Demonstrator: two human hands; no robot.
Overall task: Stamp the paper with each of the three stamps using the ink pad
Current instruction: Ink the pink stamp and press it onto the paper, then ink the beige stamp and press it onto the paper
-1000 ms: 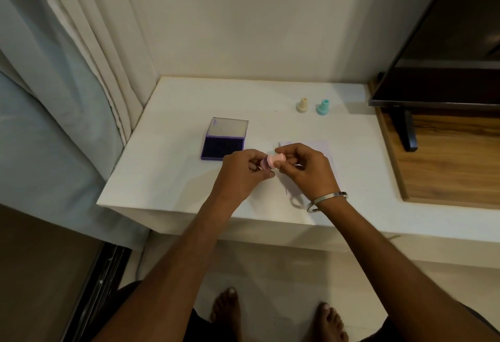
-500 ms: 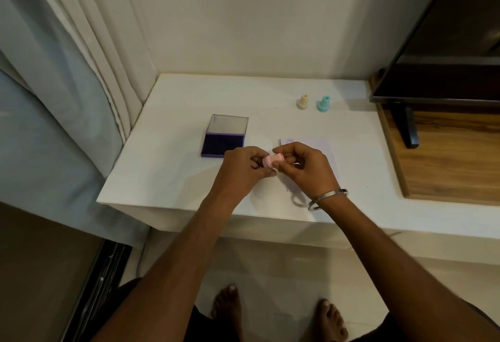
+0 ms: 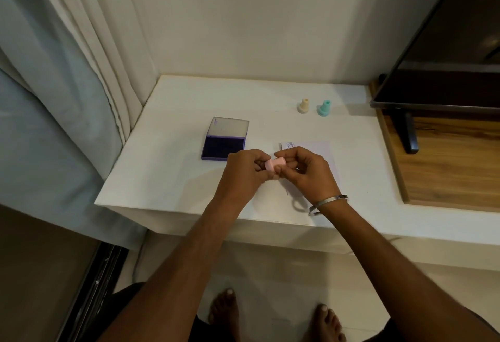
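Note:
My left hand and my right hand both pinch a small pink stamp, held sideways above the white table. Under my right hand lies a pale sheet of paper with a round stamped mark at its far left corner. An open purple ink pad with its clear lid raised sits just left of my hands. Standing upright at the back of the table are a beige stamp and a teal stamp.
A dark TV screen on a stand rests on a wooden board at the right. Curtains hang along the left. The table's near edge is just below my wrists; my bare feet show on the floor.
Both hands keep holding the pink stamp in nearly the same place; the fingers have turned it slightly.

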